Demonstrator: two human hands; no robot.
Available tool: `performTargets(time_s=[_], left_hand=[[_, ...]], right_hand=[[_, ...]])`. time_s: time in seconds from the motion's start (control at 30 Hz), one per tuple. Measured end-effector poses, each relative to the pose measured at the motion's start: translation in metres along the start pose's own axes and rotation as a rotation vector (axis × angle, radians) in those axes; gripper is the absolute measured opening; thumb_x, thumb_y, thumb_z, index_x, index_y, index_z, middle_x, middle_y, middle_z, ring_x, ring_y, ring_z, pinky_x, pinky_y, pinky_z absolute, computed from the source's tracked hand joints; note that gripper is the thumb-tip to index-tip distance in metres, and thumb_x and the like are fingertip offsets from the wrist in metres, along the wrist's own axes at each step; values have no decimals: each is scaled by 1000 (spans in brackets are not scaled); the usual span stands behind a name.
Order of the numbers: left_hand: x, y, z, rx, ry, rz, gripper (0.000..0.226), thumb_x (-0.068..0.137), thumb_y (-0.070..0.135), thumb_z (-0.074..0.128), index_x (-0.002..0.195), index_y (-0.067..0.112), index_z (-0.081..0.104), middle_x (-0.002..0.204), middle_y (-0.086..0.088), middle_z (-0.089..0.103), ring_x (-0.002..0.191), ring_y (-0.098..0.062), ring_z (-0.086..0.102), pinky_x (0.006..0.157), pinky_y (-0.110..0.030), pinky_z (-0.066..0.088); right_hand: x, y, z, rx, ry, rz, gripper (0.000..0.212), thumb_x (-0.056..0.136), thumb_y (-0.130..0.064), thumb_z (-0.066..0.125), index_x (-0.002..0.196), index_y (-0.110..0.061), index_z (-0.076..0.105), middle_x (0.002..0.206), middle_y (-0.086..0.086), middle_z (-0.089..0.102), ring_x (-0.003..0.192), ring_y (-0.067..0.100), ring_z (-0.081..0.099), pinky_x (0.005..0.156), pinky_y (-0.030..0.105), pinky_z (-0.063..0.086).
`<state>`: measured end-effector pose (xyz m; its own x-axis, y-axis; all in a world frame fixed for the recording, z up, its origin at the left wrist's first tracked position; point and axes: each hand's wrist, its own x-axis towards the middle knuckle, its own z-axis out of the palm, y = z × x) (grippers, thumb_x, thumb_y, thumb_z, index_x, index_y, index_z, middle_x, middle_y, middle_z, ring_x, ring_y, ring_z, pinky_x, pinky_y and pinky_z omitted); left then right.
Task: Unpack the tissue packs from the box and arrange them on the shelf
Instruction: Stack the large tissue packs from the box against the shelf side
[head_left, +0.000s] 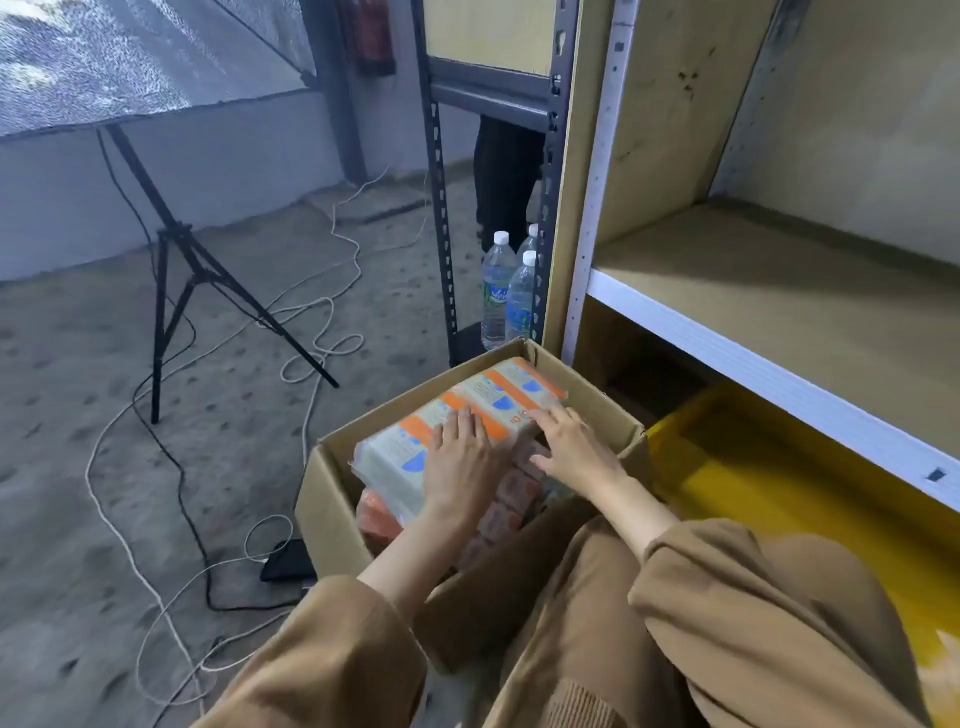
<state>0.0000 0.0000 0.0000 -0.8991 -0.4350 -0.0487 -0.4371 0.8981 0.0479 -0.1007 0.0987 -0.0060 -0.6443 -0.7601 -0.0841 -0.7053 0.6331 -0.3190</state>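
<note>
My left hand (460, 457) and right hand (576, 447) rest, fingers straight and released, on the top tissue pack (493, 392): pale wrap, orange bands, blue marks, lying in the open box (332, 514) beside the shelf (727, 338).

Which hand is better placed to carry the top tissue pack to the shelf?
Probably the right hand: both hands rest flat on the top tissue pack in the box, but it lies on the side nearer the shelf; the left hand would have to cross over.
</note>
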Motion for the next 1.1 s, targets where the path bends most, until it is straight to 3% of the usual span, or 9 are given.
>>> performTargets(time_s=[0.27, 0.43, 0.53, 0.6, 0.67, 0.73, 0.8, 0.97, 1.1], left_hand=[[19, -13, 27, 68, -60, -99, 67, 102, 27, 35, 148, 0, -6, 159, -18, -4, 148, -30, -2, 122, -41, 4], [19, -13, 31, 115, -39, -82, 59, 102, 8, 29, 147, -2, -6, 158, -19, -5, 148, -30, -1, 122, -40, 4], [22, -12, 33, 127, -14, -106, 67, 87, 23, 64, 140, -5, 34, 147, -25, 38, 137, -30, 40, 112, -38, 36], [24, -14, 31, 156, -39, -77, 68, 55, 34, 88, 109, -1, 69, 110, -18, 72, 101, -24, 71, 82, -33, 58], [23, -15, 22, 158, -68, -75, 62, 63, 34, 83, 111, -1, 68, 112, -16, 72, 103, -22, 70, 84, -30, 57], [23, -15, 14, 160, -57, -39, 59, 89, 24, 57, 138, -5, 38, 144, -20, 45, 134, -27, 45, 109, -32, 40], [24, -17, 5, 135, -33, 11, 55, 97, 17, 40, 145, -2, 20, 154, -18, 28, 144, -26, 26, 114, -33, 30], [23, -9, -22, 148, 85, 61, 44, 91, 16, 45, 133, 3, 39, 143, -10, 45, 137, -22, 40, 103, -32, 41], [24, 7, -58, 156, 226, 151, 39, 51, 23, 79, 87, 11, 68, 90, -1, 75, 87, -14, 74, 59, -18, 54]], right_hand=[[49, 19, 15, -140, -132, -127, 84, 87, -18, 59, 147, -13, -1, 158, 8, 3, 146, 24, 6, 119, 39, 13], [67, 19, 25, -139, -171, -213, 76, 92, -12, 50, 146, -11, -4, 158, 7, -4, 146, 19, 0, 119, 34, 7], [69, 17, 29, -106, -112, -236, 66, 94, -6, 42, 146, -9, 2, 158, 8, 3, 146, 19, 5, 119, 33, 10], [68, 18, 29, -71, -57, -253, 62, 93, -2, 40, 146, -8, 9, 157, 10, 10, 146, 20, 12, 119, 32, 13], [66, 19, 27, -51, -5, -256, 58, 93, -3, 41, 145, -8, 16, 155, 11, 18, 144, 21, 19, 118, 32, 18], [64, 20, 26, -43, 46, -252, 55, 92, -5, 45, 143, -7, 24, 152, 13, 28, 141, 24, 29, 115, 36, 27], [61, 20, 23, -63, 99, -245, 53, 88, -4, 52, 138, -2, 36, 144, 19, 41, 132, 31, 43, 107, 42, 38], [49, 27, 2, -193, 304, -294, 61, 35, -8, 90, 93, -5, 73, 89, 11, 77, 74, 21, 75, 52, 32, 59], [35, 36, -39, -214, 463, -290, 59, 37, -1, 87, 94, -4, 72, 90, 11, 77, 77, 22, 75, 54, 33, 59]])
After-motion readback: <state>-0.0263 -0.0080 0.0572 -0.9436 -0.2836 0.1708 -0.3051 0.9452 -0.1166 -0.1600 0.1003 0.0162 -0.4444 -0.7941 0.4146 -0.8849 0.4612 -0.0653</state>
